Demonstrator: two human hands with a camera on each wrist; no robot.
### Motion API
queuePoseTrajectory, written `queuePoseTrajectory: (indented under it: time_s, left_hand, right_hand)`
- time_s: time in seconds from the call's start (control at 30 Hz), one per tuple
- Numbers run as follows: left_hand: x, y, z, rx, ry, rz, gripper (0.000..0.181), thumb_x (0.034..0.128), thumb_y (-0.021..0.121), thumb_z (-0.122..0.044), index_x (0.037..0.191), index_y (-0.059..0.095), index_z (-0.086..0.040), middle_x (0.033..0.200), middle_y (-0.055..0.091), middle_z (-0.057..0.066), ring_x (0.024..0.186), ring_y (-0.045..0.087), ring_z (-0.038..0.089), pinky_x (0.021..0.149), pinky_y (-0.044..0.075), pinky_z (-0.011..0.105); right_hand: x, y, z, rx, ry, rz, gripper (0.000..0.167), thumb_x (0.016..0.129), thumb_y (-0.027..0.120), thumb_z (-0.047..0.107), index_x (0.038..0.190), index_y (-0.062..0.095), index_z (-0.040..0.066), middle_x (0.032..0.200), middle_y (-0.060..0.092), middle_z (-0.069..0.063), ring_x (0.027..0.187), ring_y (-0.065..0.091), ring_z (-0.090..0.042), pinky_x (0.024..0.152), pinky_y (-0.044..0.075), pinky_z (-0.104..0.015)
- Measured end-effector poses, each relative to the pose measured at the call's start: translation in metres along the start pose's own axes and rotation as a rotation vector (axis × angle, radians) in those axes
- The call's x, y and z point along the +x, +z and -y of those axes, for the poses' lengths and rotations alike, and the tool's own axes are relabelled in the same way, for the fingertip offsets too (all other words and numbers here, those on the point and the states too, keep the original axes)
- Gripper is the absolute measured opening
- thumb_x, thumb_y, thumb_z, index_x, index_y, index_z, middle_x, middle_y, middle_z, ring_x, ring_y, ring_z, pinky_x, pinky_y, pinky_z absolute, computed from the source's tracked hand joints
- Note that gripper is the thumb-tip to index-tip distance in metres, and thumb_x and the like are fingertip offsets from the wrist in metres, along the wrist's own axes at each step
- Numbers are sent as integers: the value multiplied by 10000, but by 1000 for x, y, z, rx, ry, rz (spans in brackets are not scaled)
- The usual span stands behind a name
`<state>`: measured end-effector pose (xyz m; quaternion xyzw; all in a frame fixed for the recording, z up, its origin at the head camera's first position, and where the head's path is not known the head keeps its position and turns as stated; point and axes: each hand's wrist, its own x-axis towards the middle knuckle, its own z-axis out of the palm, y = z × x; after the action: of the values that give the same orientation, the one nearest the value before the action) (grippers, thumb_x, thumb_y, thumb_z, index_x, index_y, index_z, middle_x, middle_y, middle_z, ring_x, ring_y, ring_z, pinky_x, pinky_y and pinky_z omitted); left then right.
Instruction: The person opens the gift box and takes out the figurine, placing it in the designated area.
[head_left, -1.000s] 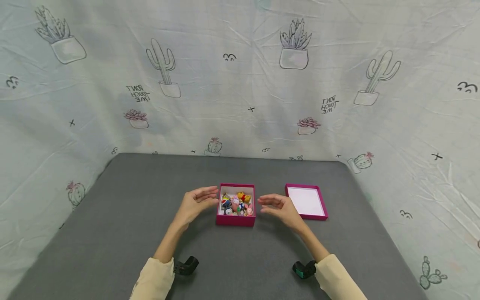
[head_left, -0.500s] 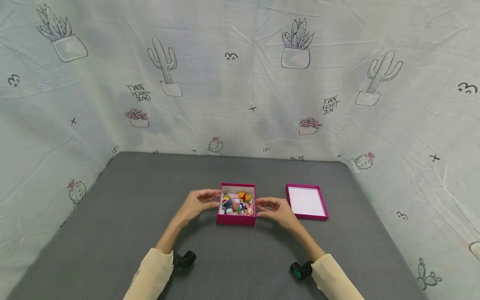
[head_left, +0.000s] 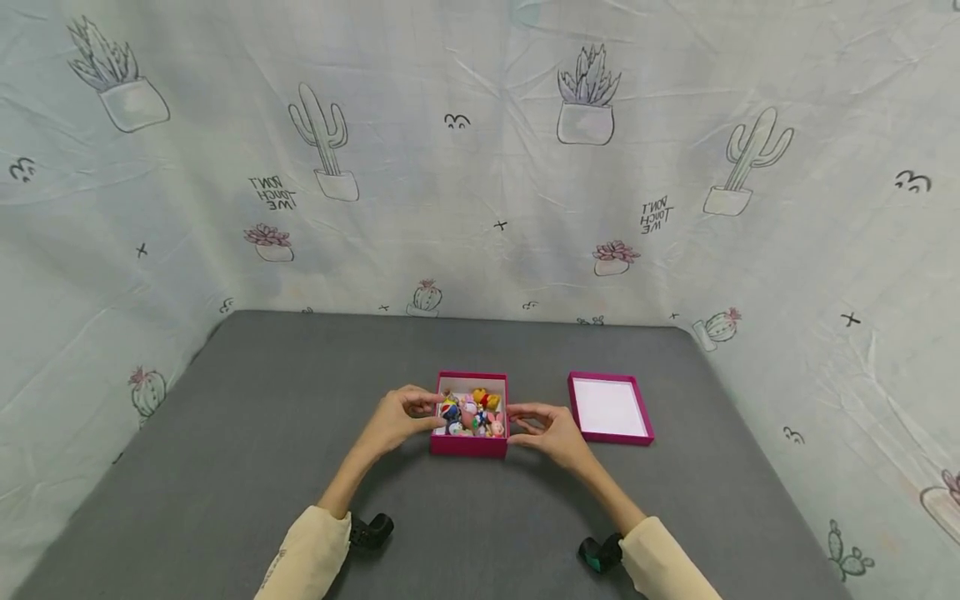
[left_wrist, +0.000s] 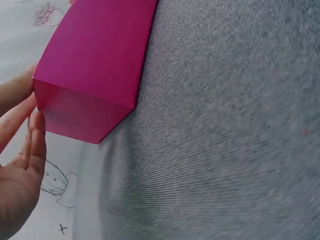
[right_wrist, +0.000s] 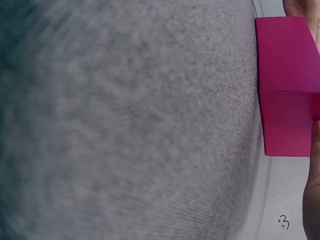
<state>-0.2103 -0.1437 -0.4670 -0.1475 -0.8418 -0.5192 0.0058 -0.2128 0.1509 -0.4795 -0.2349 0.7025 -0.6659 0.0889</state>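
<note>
A magenta box [head_left: 468, 447] with a white inside stands on the grey table. It is packed with several small cartoon figurines [head_left: 477, 417]. My left hand [head_left: 397, 421] holds its left side, with thumb and fingertips at the rim, the tips overlapping the edge in the head view. Opposite it, my right hand [head_left: 553, 432] holds the right side, thumb near the front corner. In the left wrist view the left fingers [left_wrist: 37, 142] touch the side wall of the box [left_wrist: 95, 50]. The right wrist view shows the right thumb [right_wrist: 315, 145] at the upper edge.
A shallow magenta lid [head_left: 611, 439] lies with its white inside up, to the right of the box and close behind my right hand. The grey table [head_left: 315, 358] ends at a white cloth backdrop [head_left: 420, 167] printed with cacti. Black wrist cameras [head_left: 372, 531] hang below the sleeves.
Both hands have moved inward from beside the box to its left and right walls and now touch it. The box and lid have stayed in place; the view has tilted slightly.
</note>
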Motion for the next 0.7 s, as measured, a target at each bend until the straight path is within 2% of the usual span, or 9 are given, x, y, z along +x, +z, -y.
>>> queuePoseTrajectory:
  time_s: [0.2,0.33,0.43,0.53,0.63,0.7]
  left_hand:
    - [6,5,-11,239,-33,-1,337,709,861,-225,996,763,-78,927,580,36,789,546,169,685,470,295]
    - [10,12,-19,355,-61,16,323,669,889,-228,927,778,-68,893,543,44,765,485,165,636,434,306]
    - [13,17,-25,409,-72,15,295,644,905,-199,866,783,-49,890,551,67,812,486,196,685,453,355]
    - [19,20,-27,481,-35,24,285,612,921,-189,810,783,-37,828,609,91,858,496,238,771,456,408]
    - [24,22,-28,529,-18,48,283,588,931,-188,780,783,-41,769,614,94,862,484,253,813,443,421]
    - [26,24,-28,544,-30,57,283,574,938,-184,765,782,-46,761,606,101,860,480,258,817,443,419]
  right_hand:
    - [0,1,-2,-12,-16,-16,445,747,748,-100,1164,600,-152,1161,605,-310,1087,581,-432,903,486,-360]
    - [-1,2,-3,-16,-27,-24,438,744,749,-106,1157,609,-145,1154,611,-305,1082,587,-416,907,477,-401]
    - [-1,3,-4,-26,-47,-22,432,750,748,-98,1158,611,-142,1150,614,-302,1084,587,-407,904,480,-398]
    - [-1,2,-5,-34,-63,-26,424,752,749,-93,1152,616,-138,1147,618,-297,1085,583,-406,900,487,-375]
    - [-1,2,-6,-36,-69,-33,417,748,753,-90,1142,624,-135,1146,619,-294,1080,586,-395,901,488,-366]
    - [-1,2,-7,-33,-68,-30,420,748,757,-82,1143,624,-135,1149,618,-293,1081,589,-375,906,486,-366]
